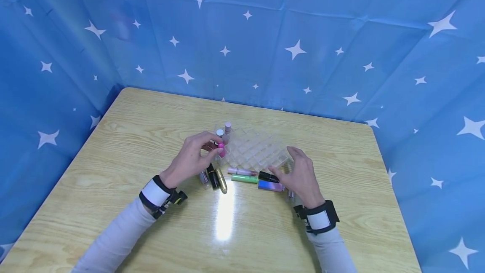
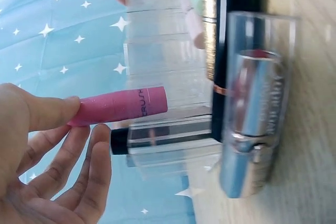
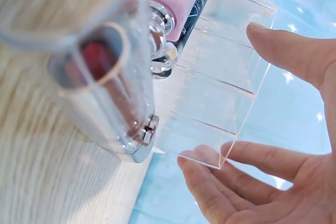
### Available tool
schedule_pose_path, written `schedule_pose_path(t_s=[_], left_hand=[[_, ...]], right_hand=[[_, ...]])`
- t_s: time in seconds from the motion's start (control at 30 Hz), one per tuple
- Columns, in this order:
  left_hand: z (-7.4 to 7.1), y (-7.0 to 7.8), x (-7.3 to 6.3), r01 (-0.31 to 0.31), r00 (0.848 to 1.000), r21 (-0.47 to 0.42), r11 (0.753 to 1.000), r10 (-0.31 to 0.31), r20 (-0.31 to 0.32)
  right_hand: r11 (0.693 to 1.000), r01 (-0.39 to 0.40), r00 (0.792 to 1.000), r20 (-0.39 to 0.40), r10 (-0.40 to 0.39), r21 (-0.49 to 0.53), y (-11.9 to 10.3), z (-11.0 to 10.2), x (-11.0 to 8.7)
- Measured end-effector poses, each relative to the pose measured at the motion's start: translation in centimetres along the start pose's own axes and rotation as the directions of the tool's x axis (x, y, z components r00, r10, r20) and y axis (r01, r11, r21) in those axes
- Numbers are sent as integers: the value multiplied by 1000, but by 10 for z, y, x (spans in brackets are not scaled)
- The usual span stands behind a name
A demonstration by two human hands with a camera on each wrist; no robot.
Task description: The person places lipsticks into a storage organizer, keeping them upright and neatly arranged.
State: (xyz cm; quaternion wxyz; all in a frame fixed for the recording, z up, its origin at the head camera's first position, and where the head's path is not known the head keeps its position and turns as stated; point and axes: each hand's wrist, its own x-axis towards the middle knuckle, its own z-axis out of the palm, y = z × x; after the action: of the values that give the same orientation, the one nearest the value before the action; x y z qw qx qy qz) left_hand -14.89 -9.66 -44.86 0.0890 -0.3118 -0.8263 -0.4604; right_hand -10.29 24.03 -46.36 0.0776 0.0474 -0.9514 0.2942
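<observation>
Between thumb and fingertips, my left hand (image 1: pixel 193 155) pinches a pink lipstick tube (image 2: pixel 123 106) with dark lettering. It is over the left end of a clear divided organizer (image 1: pixel 255 148). At that same end, a black-topped tube (image 2: pixel 168 136) stands in a compartment, beside another tube with a pale top (image 1: pixel 227 127). At the organizer's right end, my right hand (image 1: pixel 301 176) grips the corner, its thumb on one edge and its fingers at the other side. Most of the compartments between the hands hold nothing.
Left of centre lie a gold tube (image 1: pixel 221 181), a black lipstick (image 1: pixel 213 177) and a clear-capped lipstick (image 1: pixel 204 179). Along the organizer's front are a pale pink tube (image 1: pixel 241 172), a green tube (image 1: pixel 244 178), a black one (image 1: pixel 268 177) and a blue-purple one (image 1: pixel 270 186). Another clear-capped lipstick (image 3: pixel 100 72) lies by my right hand.
</observation>
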Motion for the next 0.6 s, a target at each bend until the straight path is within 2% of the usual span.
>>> schedule_pose_path(t_s=[0.13, 0.27, 0.6], left_hand=[[5, -8, -3, 24, 999, 77, 997, -26, 19], [10, -13, -5, 38, 999, 136, 990, -39, 10], [15, -18, -6, 62, 998, 155, 986, -59, -18]], right_hand=[[1000, -5, 1000, -7, 6, 12, 0, 0, 0], [1000, -5, 1000, -11, 5, 23, 0, 1, 1], [1000, -4, 1000, -3, 4, 13, 2, 1, 0]])
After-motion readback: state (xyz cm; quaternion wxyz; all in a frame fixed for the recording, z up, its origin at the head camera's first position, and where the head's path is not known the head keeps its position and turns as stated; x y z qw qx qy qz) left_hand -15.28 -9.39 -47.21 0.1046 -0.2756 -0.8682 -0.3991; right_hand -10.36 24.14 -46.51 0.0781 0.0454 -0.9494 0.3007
